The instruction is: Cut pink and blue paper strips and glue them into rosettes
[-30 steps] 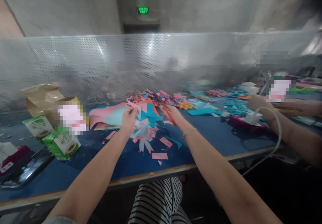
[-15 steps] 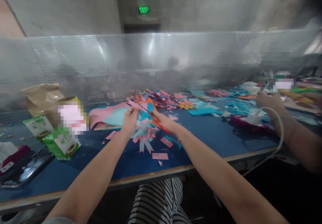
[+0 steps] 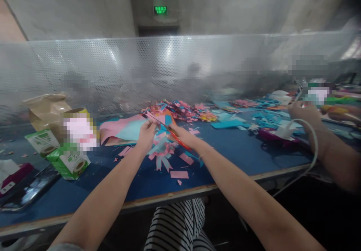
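My left hand (image 3: 146, 135) is closed in a pinch on a narrow pink paper strip (image 3: 152, 117) that it holds up over the blue table (image 3: 135, 179). My right hand (image 3: 182, 136) grips red-handled scissors (image 3: 176, 137) whose blades reach toward that strip. Beneath both hands lies a heap of pink and blue paper cuttings (image 3: 163, 147). Larger pink and blue sheets (image 3: 124, 128) lie just behind my left hand.
Green packets (image 3: 69, 162), a yellow tin (image 3: 80, 128), a brown bag (image 3: 46, 110) and a phone (image 3: 28, 192) sit at the left. A perforated metal screen (image 3: 180, 70) backs the table. At the right another person's hand (image 3: 306, 113) works beside a white cable (image 3: 311, 142) and more cuttings.
My right hand drew back from the far heap toward my left hand, bringing the scissors up to the pink strip. The other person's hand shifted slightly at the right.
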Available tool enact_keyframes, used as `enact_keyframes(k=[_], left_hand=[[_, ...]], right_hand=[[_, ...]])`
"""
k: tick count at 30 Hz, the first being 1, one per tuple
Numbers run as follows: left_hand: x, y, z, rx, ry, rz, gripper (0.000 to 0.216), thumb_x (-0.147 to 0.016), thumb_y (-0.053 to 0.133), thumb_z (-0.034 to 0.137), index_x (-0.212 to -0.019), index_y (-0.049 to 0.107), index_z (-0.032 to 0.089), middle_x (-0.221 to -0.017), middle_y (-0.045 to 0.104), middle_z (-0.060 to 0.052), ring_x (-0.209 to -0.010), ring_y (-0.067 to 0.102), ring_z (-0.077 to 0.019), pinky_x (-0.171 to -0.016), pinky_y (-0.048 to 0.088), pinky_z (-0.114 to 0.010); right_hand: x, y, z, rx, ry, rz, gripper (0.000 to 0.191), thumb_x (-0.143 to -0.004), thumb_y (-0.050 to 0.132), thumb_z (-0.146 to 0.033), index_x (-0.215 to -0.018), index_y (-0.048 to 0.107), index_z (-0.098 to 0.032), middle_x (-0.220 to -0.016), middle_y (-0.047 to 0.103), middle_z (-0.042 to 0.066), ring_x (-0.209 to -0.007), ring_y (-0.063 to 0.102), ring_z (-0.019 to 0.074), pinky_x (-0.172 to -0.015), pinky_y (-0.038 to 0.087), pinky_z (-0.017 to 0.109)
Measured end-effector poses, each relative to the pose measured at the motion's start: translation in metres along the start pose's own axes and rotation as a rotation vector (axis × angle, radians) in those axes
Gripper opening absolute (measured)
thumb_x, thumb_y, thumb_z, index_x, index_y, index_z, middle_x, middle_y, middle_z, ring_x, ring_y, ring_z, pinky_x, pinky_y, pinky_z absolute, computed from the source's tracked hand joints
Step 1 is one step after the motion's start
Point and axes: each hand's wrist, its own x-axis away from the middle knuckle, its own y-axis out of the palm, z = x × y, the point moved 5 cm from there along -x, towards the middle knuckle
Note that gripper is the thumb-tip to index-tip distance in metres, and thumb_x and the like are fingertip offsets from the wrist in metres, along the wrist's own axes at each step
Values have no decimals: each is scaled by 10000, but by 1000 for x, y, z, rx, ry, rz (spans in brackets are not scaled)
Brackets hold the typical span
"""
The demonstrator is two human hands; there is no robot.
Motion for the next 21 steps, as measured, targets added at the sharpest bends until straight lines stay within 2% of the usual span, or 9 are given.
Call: enact_keyframes(k=[14,21], left_hand=[[-1,2,0,127,-78,32,124,-599,638,197,-561,541,130,-606,519,12,-616,480,-67,-642,409,-228],[0,3,2,142,-84,13,162,-580,654,206,-531,522,128,-591,500,20,-603,463,-60,-629,407,-217]], right_hand=[[-1,-1,5,44,1,28,312,-784,433,-455,-863,471,-156,-742,517,26,-647,446,124,-594,362,241],[-1,-3,5,109,-6,95,348,-773,442,-485,-825,522,-151,-627,452,-4,-571,368,98,-561,330,223]])
